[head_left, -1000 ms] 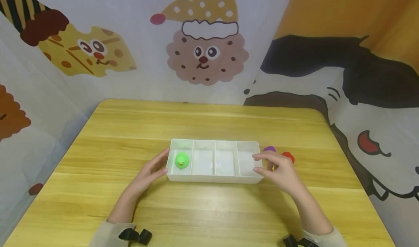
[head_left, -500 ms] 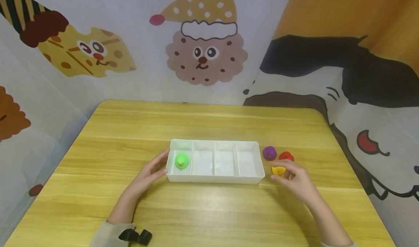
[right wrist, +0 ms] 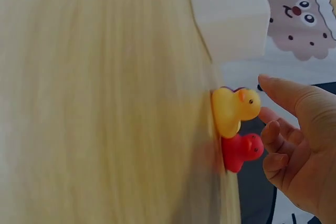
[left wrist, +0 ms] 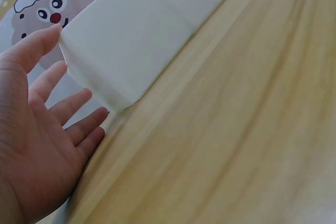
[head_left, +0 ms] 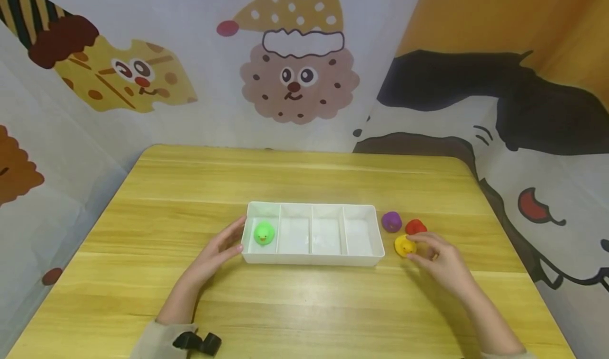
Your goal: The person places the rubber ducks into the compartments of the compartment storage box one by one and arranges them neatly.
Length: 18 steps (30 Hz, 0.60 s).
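A white four-compartment tray [head_left: 311, 260] lies on the wooden table, with a green toy duck [head_left: 264, 233] in its leftmost compartment. My left hand [head_left: 216, 252] is at the tray's left end, thumb and fingers spread and fingertips right at its wall. To the right of the tray a yellow toy duck [right wrist: 228, 111] stands on the table. My right hand [head_left: 441, 258] hovers over it, thumb and index finger apart on either side in the head view, the other fingers loosely bent. A red toy duck [right wrist: 243, 151] stands beside the yellow one. Farther back is a purple toy [head_left: 391, 222].
The wooden table [head_left: 304, 311] extends around the tray on all sides. Behind it hangs a cloth [head_left: 204, 131] printed with cartoon food faces. A black strap device [head_left: 197, 342] is worn on my left wrist.
My right hand has moved right from the tray's right end to the yellow duck, uncovering the purple toy. My left hand, the tray and the green duck have stayed in place.
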Motion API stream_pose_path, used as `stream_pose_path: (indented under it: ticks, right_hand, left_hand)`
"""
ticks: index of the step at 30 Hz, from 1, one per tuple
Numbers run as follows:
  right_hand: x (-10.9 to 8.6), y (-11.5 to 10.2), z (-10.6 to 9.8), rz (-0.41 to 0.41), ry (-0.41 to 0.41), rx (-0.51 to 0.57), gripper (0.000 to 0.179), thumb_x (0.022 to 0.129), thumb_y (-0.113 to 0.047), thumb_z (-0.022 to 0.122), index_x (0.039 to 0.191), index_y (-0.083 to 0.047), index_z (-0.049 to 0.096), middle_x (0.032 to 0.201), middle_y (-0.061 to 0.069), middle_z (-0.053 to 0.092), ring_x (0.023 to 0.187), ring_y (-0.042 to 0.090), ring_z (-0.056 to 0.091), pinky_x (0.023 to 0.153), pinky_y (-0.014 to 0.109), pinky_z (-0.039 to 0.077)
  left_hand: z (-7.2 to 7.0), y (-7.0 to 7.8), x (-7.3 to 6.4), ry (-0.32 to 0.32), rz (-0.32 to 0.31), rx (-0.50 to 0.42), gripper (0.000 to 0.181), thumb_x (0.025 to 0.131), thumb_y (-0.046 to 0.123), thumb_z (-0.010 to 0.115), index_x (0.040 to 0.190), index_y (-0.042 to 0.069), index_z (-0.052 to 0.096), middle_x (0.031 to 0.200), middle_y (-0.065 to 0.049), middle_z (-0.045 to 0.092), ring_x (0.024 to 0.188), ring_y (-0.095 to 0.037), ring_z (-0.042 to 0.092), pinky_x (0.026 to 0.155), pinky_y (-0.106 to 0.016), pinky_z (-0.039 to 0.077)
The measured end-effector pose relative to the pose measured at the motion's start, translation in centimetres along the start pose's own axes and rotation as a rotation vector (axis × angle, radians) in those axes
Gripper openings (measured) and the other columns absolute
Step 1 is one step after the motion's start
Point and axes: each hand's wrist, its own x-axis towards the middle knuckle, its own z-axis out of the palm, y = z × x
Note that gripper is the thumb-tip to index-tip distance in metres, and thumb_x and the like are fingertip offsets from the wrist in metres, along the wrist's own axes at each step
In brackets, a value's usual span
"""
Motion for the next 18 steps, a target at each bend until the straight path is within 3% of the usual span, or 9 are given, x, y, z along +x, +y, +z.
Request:
stream_pose_path:
  ticks: [9, 18]
  right_hand:
    - [0.1, 1.5, 0.5, 0.020, -0.022, -0.010, 0.037, 0.077, -0.007, 0.080, 0.112, -0.011, 0.068, 0.099, -0.001, 0.062, 0.057, 0.009, 0.047, 0.044, 0.024, 0.041]
    - [0.2, 1.8, 0.8, 0.037, -0.018, 0.020, 0.034, 0.079, -0.006, 0.078, 0.111, -0.010, 0.068, 0.087, 0.000, 0.059, 0.055, 0.009, 0.044, 0.043, 0.023, 0.039]
  left_hand:
    - [0.0, 0.1, 0.0, 0.004, -0.006, 0.003, 0.060, 0.096, 0.005, 0.054, 0.151, 0.012, 0.030, 0.148, -0.020, 0.036, 0.131, -0.039, 0.035, 0.098, -0.024, 0.035]
    - [0.0, 0.1, 0.0, 0.003, 0.000, 0.003, 0.060, 0.097, 0.005, 0.054, 0.151, 0.011, 0.030, 0.148, -0.020, 0.035, 0.132, -0.039, 0.034, 0.099, -0.024, 0.034]
